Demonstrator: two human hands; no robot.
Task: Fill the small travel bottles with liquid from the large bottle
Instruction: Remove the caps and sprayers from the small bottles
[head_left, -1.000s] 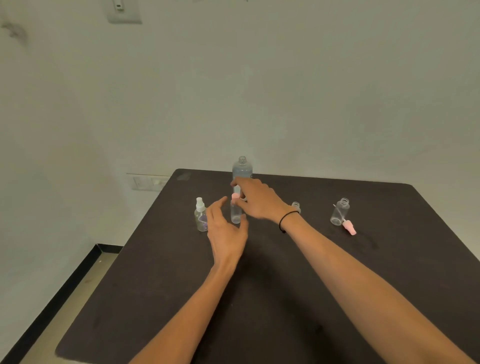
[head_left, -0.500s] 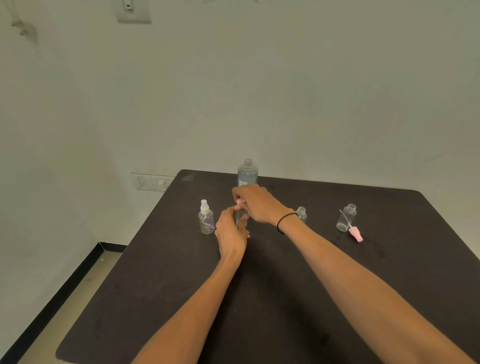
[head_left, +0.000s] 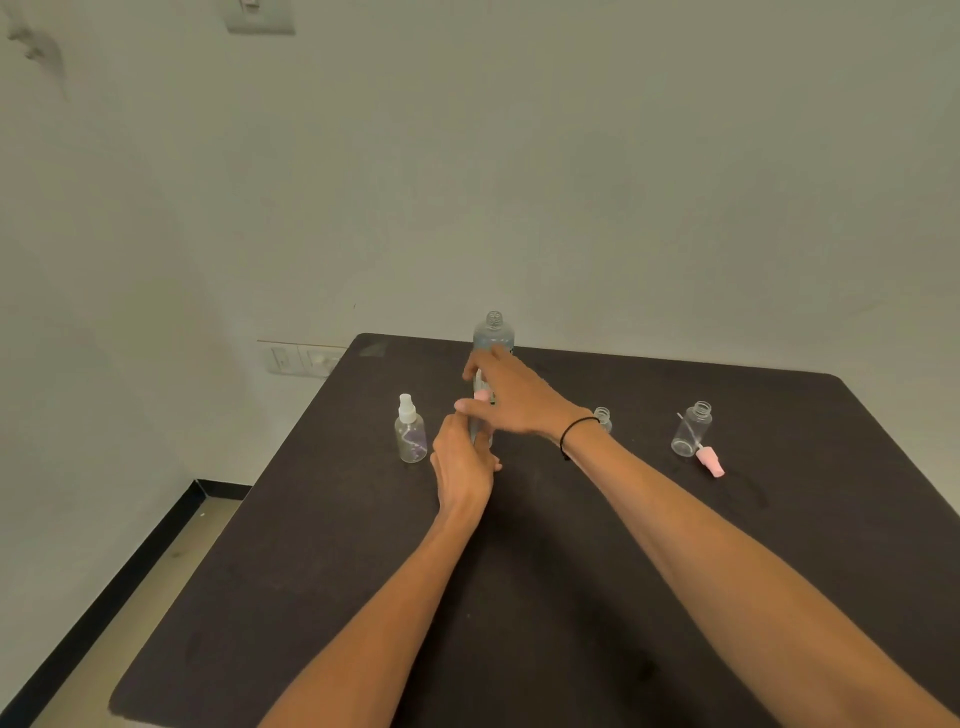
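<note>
Dark matte table (head_left: 675, 597), rectangular with rounded corners, set against a plain pale wall (head_left: 571, 156).

Large bottle (head_left: 493, 332): clear plastic, cylindrical, rounded shoulders, threaded neck uncapped, upright near the table's far edge; its lower part is hidden behind the right hand.

Slim travel bottle (head_left: 480, 431): clear, narrow cylinder with a pink top, upright just in front of the large bottle. Left hand (head_left: 462, 462) wraps its fingers round the lower body; right hand (head_left: 511, 397) curls over the pink top, though the exact grip there is blurred. A thin black band (head_left: 574, 434) circles the right wrist.

White-capped spray bottle (head_left: 410, 436): clear, squat, rounded shoulders, white pump head fitted, upright just left of the left hand.

Small open bottle (head_left: 602, 418): clear, uncapped, mostly hidden behind the right wrist.

Open round bottle (head_left: 691, 428): clear, threaded neck uncapped, upright, well to the right. Pink spray cap (head_left: 710, 462) lies on its side beside this bottle, dip tube slanting up across it.

Wall sockets (head_left: 304, 358), white, left of the table.
</note>
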